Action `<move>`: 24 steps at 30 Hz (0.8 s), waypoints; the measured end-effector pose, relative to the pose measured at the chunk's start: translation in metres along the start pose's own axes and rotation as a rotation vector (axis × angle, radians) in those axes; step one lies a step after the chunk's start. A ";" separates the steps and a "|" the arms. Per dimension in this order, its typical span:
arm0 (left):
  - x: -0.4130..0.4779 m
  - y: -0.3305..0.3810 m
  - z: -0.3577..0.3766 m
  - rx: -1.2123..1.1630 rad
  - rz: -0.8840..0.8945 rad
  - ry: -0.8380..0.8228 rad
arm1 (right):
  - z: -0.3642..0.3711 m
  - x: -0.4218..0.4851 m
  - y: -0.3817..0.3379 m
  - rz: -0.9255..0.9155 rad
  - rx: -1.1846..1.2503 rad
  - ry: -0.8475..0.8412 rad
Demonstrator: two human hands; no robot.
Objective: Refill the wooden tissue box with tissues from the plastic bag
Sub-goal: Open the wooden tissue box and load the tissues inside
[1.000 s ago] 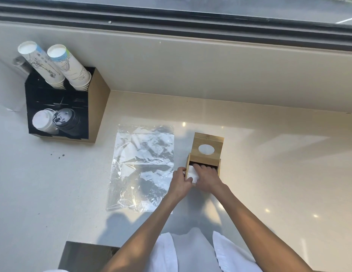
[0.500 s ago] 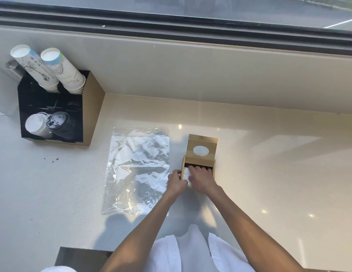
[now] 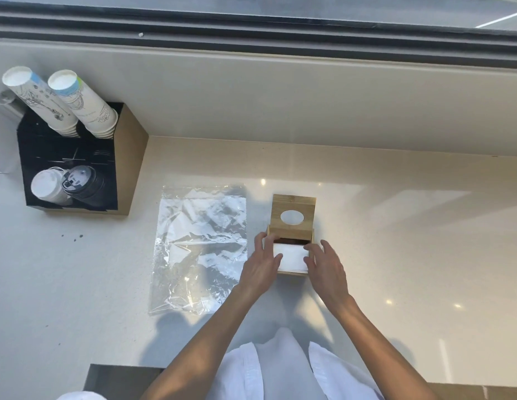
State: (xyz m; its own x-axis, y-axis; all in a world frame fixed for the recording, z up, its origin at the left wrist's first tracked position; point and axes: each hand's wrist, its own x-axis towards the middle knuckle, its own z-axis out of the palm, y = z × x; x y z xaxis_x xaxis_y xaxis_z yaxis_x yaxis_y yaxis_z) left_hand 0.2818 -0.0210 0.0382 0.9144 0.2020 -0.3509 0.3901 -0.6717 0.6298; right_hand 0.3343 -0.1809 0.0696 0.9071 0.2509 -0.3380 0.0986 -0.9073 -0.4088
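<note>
White cloth of the person's garment [image 3: 269, 368] fills the near edge, with both bare forearms reaching forward over the pale table [image 3: 395, 241].

Left hand [image 3: 261, 265]: fingers spread and open, gripping nothing; fingertips at the left wall of the box [image 3: 292, 241]. Cannot tell whether they touch the wood.

Right hand [image 3: 326, 269]: fingers likewise spread and open, holding nothing, at the box's right side. Contact with the wood cannot be told either.

Box: wooden, standing on the table between the two hands, lid [image 3: 293, 210] raised and tilted back. The lid has an oval opening. Tissues [image 3: 290, 256] lie inside as a flat white stack, top surface exposed between the hands.

Bag [image 3: 199, 249]: clear plastic, lying flat and crumpled on the table just left of the left hand. It looks empty.

Farther left: a black-fronted holder [image 3: 72, 168] with tan sides, carrying two stacks of paper cups [image 3: 61, 102] tilted out at the top and stacks of lids [image 3: 64, 186] below, white and black.

A few dark specks [image 3: 74, 237] lie on the table before the holder.

Far edge: a beige ledge [image 3: 280, 96], then a dark window frame [image 3: 251, 27].
</note>
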 end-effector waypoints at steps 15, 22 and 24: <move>0.034 0.023 -0.017 0.259 -0.234 -0.317 | 0.015 0.038 -0.020 0.165 -0.055 -0.226; 0.035 0.025 -0.017 0.236 -0.284 -0.381 | 0.019 0.045 -0.026 0.200 -0.132 -0.310; 0.037 0.026 -0.019 0.215 -0.299 -0.383 | 0.020 0.048 -0.026 0.216 -0.118 -0.301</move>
State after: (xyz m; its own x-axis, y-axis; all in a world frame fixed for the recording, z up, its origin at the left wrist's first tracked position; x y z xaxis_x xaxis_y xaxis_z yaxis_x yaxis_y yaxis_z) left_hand 0.3277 -0.0173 0.0548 0.6457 0.1594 -0.7468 0.5599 -0.7638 0.3211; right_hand 0.3670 -0.1389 0.0472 0.7528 0.1216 -0.6469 -0.0193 -0.9783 -0.2063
